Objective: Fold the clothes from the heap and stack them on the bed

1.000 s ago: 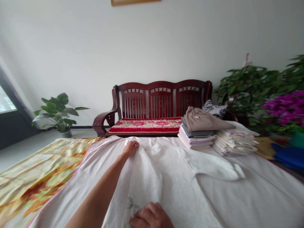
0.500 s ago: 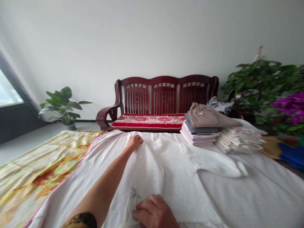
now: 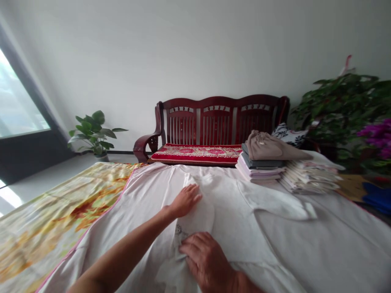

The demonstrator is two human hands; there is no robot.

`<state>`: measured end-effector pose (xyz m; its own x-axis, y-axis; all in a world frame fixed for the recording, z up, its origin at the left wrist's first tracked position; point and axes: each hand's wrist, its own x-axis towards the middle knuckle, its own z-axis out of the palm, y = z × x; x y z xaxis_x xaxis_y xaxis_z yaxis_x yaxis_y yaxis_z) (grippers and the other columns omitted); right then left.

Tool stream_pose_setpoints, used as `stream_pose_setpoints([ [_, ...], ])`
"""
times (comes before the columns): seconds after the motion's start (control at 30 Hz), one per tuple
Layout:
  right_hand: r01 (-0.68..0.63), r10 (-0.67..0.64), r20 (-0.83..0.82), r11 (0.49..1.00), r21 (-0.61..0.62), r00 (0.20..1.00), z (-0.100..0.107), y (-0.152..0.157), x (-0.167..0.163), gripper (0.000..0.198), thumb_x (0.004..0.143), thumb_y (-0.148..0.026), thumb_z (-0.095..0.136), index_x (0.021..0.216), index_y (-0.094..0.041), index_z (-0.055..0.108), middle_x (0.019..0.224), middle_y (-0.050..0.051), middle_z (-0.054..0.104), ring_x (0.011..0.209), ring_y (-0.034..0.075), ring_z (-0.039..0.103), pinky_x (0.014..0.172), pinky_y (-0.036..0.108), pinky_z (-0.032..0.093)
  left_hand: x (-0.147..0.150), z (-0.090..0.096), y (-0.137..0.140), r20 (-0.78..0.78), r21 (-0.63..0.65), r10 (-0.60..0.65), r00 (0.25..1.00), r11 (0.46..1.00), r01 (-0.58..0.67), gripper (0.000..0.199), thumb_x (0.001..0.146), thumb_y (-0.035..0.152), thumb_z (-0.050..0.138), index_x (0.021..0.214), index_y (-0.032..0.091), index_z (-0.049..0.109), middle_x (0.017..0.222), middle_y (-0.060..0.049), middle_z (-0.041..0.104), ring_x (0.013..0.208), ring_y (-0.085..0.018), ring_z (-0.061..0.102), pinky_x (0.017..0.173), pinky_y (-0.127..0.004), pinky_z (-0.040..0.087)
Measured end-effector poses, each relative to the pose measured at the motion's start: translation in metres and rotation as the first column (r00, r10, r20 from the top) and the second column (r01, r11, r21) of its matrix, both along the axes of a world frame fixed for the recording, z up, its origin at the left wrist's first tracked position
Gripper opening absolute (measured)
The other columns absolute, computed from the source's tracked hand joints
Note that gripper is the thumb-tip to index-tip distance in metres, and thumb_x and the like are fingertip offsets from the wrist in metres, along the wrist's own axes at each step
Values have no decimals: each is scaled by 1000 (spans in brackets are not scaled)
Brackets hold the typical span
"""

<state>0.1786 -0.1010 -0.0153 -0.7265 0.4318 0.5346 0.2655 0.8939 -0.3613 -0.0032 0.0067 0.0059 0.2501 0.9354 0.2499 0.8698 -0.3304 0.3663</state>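
A white long-sleeved shirt [image 3: 235,219] lies spread in front of me, one sleeve stretched out to the right. Its left side is folded inward, and a small dark print shows near that folded edge. My left hand [image 3: 185,199] rests flat on the folded part below the collar, fingers spread. Lower down, my right hand [image 3: 206,258] is closed at the left edge of the shirt near the print. Its fingers are bent together over the cloth, and the thumb is mostly hidden. The shirt lies on a white sheet [image 3: 339,236] with a pink edge.
Folded pale clothes [image 3: 308,177] are stacked at the back right, beside another pile topped by brown trousers [image 3: 269,146]. A yellow flowered cloth [image 3: 70,203] lies left. Behind stands a wooden bench [image 3: 216,122] with a red cover. Blue cloth [image 3: 377,197] lies far right.
My left hand has let go of the shirt's upper edge and come nearer, now flat on the folded side. My right hand has moved slightly up. The folded edge lies further right.
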Motion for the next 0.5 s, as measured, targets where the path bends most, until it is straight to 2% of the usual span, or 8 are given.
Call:
stream_pose_setpoints([
  [0.1, -29, 29, 38, 1000, 1, 999, -1, -1, -1, 26, 94, -28, 51, 117, -21, 63, 115, 5, 68, 106, 19, 57, 99, 35, 42, 9, -17, -12, -139, -18, 35, 990, 999, -38, 65, 100, 52, 37, 153, 16, 34, 159, -16, 36, 149, -30, 28, 121, -49, 25],
  [0.2, -62, 60, 85, 998, 22, 995, 2, -1, 1, 36, 96, -36, 51, 126, -20, 59, 125, 7, 66, 114, 20, 56, 107, 37, 39, 11, -25, -12, -192, -25, 88, 977, 995, -94, 71, 98, 54, 40, 156, 15, 27, 160, -18, 33, 150, -31, 26, 120, -51, 24],
  [0.3, -85, 81, 127, 996, 25, 989, 14, -2, 8, 38, 97, -38, 49, 130, -20, 57, 130, 7, 65, 119, 18, 55, 109, 36, 39, 12, -20, -13, -213, -37, 90, 973, 994, -100, 69, 98, 50, 42, 156, 18, 27, 160, -17, 33, 150, -31, 27, 119, -52, 25],
  [0.4, -94, 90, 89, 995, 39, 992, 33, 0, 22, 40, 98, -36, 48, 133, -19, 55, 131, 7, 65, 122, 18, 55, 111, 36, 40, 17, -8, -20, -247, -39, 144, 958, 987, -159, 67, 96, 46, 47, 155, 19, 30, 160, -18, 33, 149, -34, 27, 119, -55, 24],
  [0.5, 22, -23, -17, 999, -22, 1000, 48, 16, 48, 33, 100, -27, 46, 128, -20, 61, 126, 6, 69, 117, 17, 61, 105, 33, 46, 26, 2, -33, -249, 56, 124, 960, 992, -113, 65, 97, 46, 46, 155, 19, 31, 161, -17, 31, 150, -32, 24, 120, -52, 23],
])
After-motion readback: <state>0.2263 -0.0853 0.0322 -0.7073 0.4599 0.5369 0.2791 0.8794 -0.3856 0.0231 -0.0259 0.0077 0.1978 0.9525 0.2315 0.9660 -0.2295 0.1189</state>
